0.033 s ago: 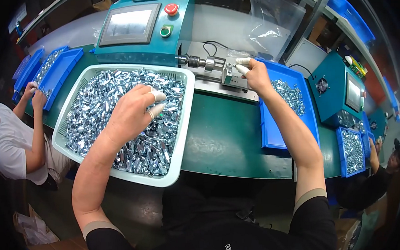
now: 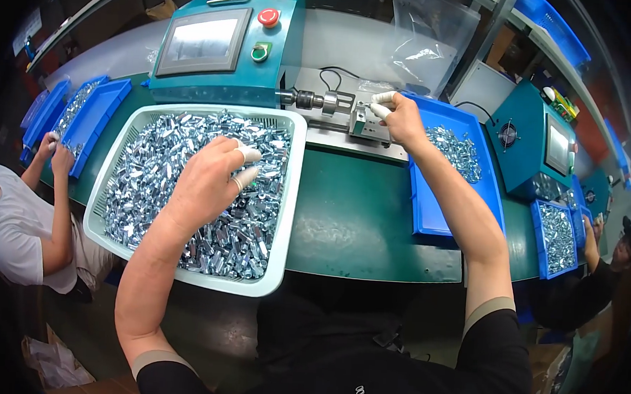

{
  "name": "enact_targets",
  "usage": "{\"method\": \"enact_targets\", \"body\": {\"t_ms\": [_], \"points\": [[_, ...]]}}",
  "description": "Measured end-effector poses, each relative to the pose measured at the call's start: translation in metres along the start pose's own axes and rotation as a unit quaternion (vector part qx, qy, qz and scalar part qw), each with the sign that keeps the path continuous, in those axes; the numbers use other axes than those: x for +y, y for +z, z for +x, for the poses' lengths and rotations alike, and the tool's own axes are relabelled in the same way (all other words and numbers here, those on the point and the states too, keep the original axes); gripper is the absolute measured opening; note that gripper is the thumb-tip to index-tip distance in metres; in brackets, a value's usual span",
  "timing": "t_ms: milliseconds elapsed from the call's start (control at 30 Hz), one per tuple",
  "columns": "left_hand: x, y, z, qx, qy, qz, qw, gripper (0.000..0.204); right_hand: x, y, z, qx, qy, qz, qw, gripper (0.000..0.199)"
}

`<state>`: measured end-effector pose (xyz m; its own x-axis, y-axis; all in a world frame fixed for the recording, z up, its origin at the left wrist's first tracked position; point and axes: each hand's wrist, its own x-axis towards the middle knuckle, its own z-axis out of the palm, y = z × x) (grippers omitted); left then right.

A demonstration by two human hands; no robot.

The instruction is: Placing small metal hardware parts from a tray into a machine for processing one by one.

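Observation:
My left hand [image 2: 212,173] hovers over a pale green plastic basket [image 2: 295,196] heaped with small shiny metal hex pieces [image 2: 153,187]. Its covered thumb and forefinger stand apart with nothing visible between them; the other fingers curl under, partly hidden. Off to the right, my right hand [image 2: 401,119] reaches to a small metal fixture [image 2: 367,124]. White covers sheathe its thumb and forefinger, which are bent toward each other at the fixture's top. Whatever sits between those tips is too small to make out. Left of the fixture lies a metal chuck [image 2: 307,99].
A teal machine housing [image 2: 285,43] with a screen [image 2: 202,38], red button [image 2: 268,17] and green lamp stands behind the basket. Beneath my right forearm is a blue tray [image 2: 430,211] with more metal pieces. Co-workers sit at far left [image 2: 22,215] and far right [image 2: 607,265].

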<state>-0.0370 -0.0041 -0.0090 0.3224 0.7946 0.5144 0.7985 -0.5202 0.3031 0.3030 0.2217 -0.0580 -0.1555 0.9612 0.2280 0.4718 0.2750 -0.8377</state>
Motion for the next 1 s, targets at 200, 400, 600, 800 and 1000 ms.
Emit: {"method": "enact_targets", "body": {"t_ms": [200, 400, 600, 800, 1000], "points": [[0.003, -0.003, -0.004, -0.03, -0.026, 0.011, 0.999, 0.019, 0.007, 0.013, 0.004, -0.007, -0.019, -0.023, 1.0, 0.023], [0.003, -0.001, -0.003, -0.018, -0.012, 0.012, 1.0, 0.017, 0.008, 0.019, 0.013, 0.005, 0.006, -0.026, 1.0, 0.022], [0.0, -0.001, -0.002, -0.039, -0.03, 0.018, 0.999, 0.019, -0.001, 0.012, 0.026, -0.035, 0.043, -0.031, 0.998, 0.021], [0.004, 0.0, -0.001, -0.04, -0.032, 0.02, 0.999, 0.02, -0.004, 0.006, 0.027, -0.056, 0.092, -0.017, 0.994, 0.023], [-0.001, 0.002, -0.007, -0.02, -0.018, 0.008, 1.0, 0.021, 0.012, 0.023, 0.033, -0.074, 0.121, -0.006, 0.99, 0.011]]}}
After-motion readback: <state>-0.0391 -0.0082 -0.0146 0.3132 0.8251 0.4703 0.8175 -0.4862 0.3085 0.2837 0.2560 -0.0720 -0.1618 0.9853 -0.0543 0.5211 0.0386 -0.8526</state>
